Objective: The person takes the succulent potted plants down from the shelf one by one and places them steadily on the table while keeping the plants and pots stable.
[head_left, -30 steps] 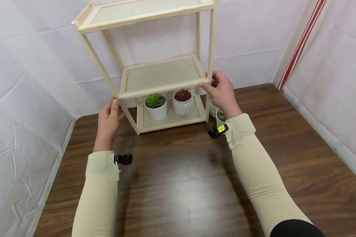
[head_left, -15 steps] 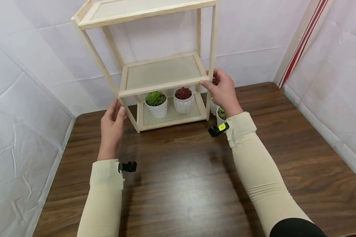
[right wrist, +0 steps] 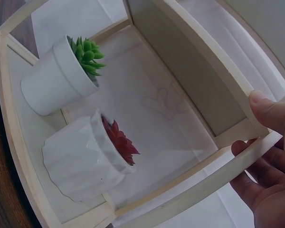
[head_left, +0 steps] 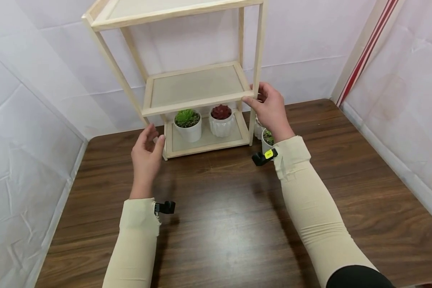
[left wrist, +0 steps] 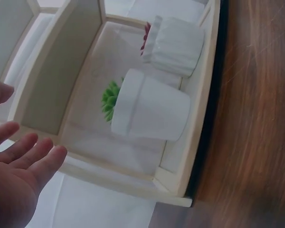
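Observation:
A pale wooden three-tier shelf (head_left: 198, 103) stands upright at the back of the table. My right hand (head_left: 271, 110) grips its right front post at the middle tier, thumb on the front and fingers behind. My left hand (head_left: 147, 160) is beside the lower left post, fingers relaxed, holding nothing; in the left wrist view its fingers (left wrist: 47, 164) look apart from the wood. On the bottom tier, a green succulent in a smooth white pot (head_left: 191, 132) sits left of a red succulent in a ribbed white pot (head_left: 221, 122).
Right of the shelf stand a green plant in a white pot (head_left: 268, 138), partly hidden by my right wrist, and another white pot (head_left: 258, 129). The brown wooden table (head_left: 216, 224) extends toward me. White cloth walls (head_left: 302, 44) surround it.
My left hand has come away from the left post and shifted rightward and toward me. The right hand keeps its hold on the shelf.

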`<state>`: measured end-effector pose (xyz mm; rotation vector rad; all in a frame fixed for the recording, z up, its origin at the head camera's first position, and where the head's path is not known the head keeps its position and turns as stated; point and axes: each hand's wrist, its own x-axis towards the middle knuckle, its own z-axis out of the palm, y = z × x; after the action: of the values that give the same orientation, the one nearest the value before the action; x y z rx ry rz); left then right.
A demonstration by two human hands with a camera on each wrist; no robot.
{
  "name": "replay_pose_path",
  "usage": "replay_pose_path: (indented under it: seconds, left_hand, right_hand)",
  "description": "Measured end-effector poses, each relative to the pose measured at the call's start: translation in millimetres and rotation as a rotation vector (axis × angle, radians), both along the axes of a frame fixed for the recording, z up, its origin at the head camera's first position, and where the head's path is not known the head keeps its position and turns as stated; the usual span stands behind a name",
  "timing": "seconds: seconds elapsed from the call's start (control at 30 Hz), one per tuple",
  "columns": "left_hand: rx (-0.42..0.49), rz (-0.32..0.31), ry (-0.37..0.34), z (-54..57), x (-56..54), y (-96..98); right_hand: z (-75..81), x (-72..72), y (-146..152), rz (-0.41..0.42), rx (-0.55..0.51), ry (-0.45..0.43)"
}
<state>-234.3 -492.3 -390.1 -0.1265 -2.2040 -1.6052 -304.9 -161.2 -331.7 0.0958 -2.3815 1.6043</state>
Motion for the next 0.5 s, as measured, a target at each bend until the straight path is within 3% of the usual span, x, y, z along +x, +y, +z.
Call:
replay_pose_path:
  seconds: [0.5]
  left_hand:
    - [0.015,-0.067,-0.076,-12.1,-11.7,11.8]
  right_hand:
    - [-1.7,-0.3,-1,0.003,-0.014,0.037]
